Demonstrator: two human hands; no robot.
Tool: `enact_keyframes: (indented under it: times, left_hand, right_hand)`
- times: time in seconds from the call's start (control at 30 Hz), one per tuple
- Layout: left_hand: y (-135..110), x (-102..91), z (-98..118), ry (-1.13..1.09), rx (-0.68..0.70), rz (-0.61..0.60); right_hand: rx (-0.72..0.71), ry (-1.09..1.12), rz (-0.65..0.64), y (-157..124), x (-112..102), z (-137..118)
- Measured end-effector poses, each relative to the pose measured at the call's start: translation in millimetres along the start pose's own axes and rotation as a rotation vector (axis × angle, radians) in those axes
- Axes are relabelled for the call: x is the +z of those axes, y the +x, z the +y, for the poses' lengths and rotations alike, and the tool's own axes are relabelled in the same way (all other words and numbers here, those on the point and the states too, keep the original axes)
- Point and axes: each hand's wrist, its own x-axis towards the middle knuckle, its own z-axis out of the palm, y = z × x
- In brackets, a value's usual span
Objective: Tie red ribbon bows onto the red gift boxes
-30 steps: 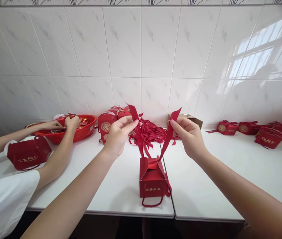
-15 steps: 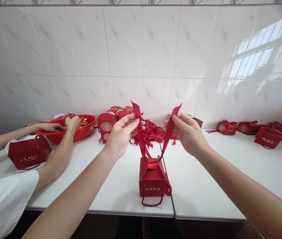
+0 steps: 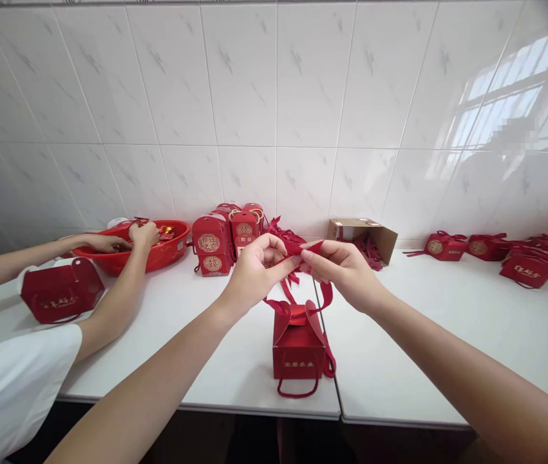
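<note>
A small red gift box [image 3: 299, 354] with gold lettering and a cord handle stands upright near the table's front edge. Red ribbon [image 3: 326, 298] runs up from the box's top flaps to my fingers. My left hand [image 3: 260, 265] pinches one ribbon end, and my right hand [image 3: 340, 267] pinches the other. The two hands meet above the box, with the ribbon ends crossing between the fingertips. Part of the crossing is hidden by my fingers.
Several red boxes [image 3: 213, 245] stand by the wall beside loose ribbons [image 3: 278, 227] and a cardboard box [image 3: 389, 243]. Ribbon-tied boxes [image 3: 446, 247] sit at right. At left, a co-worker's hands [image 3: 142, 235] reach into a red basin [image 3: 177, 248] near another box [image 3: 61, 293].
My hands have come together from apart, bringing the two ribbon ends across each other above the box. The ribbon now bows outward. The co-worker's hands stay at the basin.
</note>
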Motion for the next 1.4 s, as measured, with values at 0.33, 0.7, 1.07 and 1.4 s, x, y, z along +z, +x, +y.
enact_keyframes:
  times: [0.33, 0.7, 1.07, 1.4]
  left_hand:
    - [3, -17.7, -7, -0.418, -0.273, -0.122]
    - [-23, -45.8, -24, 0.543, 0.227, 0.256]
    - [-66, -92.0, -110, 0.677, -0.094, 0.051]
    - [-58, -7.5, -120, 0.187, -0.241, -0.064]
  right_hand:
    - [-0.624, -0.888, -0.073, -2, -22, 20]
    - [-0.198, -0.958, 0.264, -41, -57, 26]
    - [0.378, -0.868, 0.021, -88, -99, 81]
    - [0.404, -0.307, -0.077, -67, -17, 97]
